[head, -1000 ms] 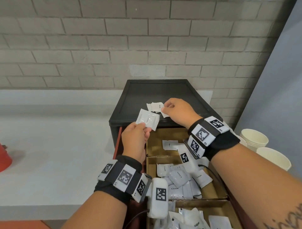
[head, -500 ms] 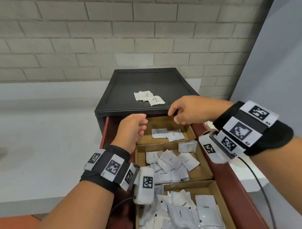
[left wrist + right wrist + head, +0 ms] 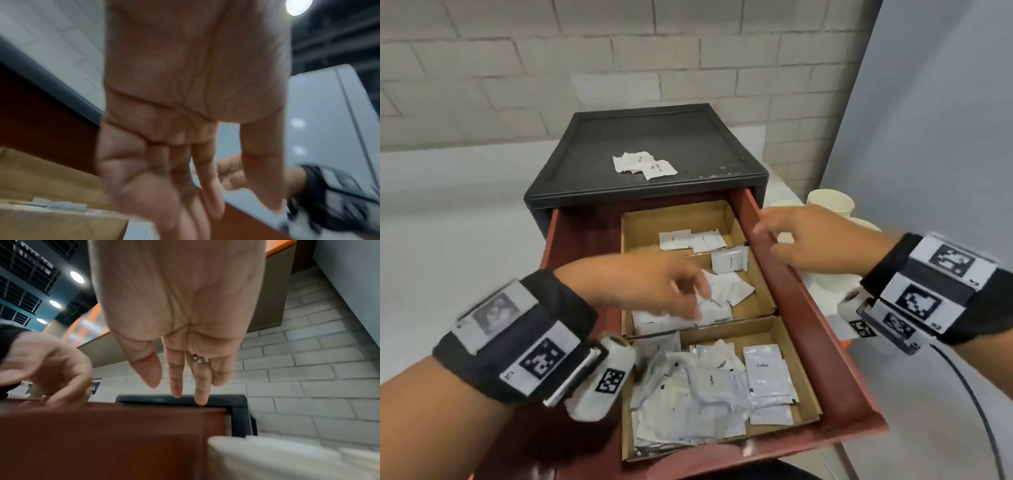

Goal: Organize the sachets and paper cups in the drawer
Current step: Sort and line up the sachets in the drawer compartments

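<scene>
Head view: the drawer [image 3: 822,329] stands pulled out of the black cabinet [image 3: 640,185], its cardboard compartments holding sachets [image 3: 709,390]. A few more sachets lie on the cabinet top. The left hand [image 3: 640,284] reaches over the middle compartment; blur hides whether it touches a sachet. Left wrist view alone shows its palm [image 3: 185,97] bare, fingers extended. The right hand [image 3: 822,240] hovers over the paper cups [image 3: 830,204], right of the drawer; right wrist view shows its fingers [image 3: 176,378] straight, holding nothing.
</scene>
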